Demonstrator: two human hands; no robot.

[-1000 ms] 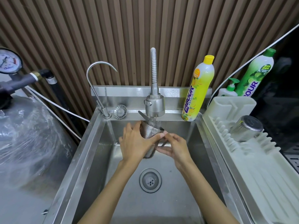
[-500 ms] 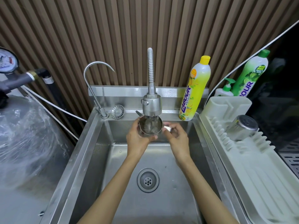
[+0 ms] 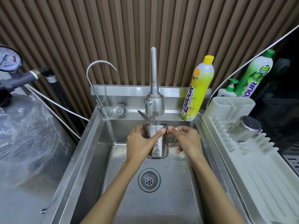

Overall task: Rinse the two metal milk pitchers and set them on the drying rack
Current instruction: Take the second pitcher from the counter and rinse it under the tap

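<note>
One pitcher already done, by the look of it: second metal pitcher [image 3: 246,128] lying on its side, base toward the camera, on the white drying rack [image 3: 258,167] at the right of the frame

Other metal milk pitcher [image 3: 157,143] at the centre of the frame, upright over the sink [image 3: 90,159], directly under the spray tap [image 3: 154,105], water running down into its open mouth

Left hand [image 3: 140,143] wrapped round the pitcher body from the left, thumb across the front wall: a closed grip on the pitcher

Right hand [image 3: 186,143] just right of it, thumb and forefinger pinched narrow at the handle side; handle itself mostly hidden, so hard to say how firm that grip is

Judged roughly halfway or a little past: rinse of this pitcher under way, not finished

Left to do: swill, tip out the water, carry across to the right, set down beside the first on the rack

Yellow soap bottle [image 3: 197,92] upright on the sink ledge, upper right of centre, near that route; drain [image 3: 149,179] below, unblocked
</note>
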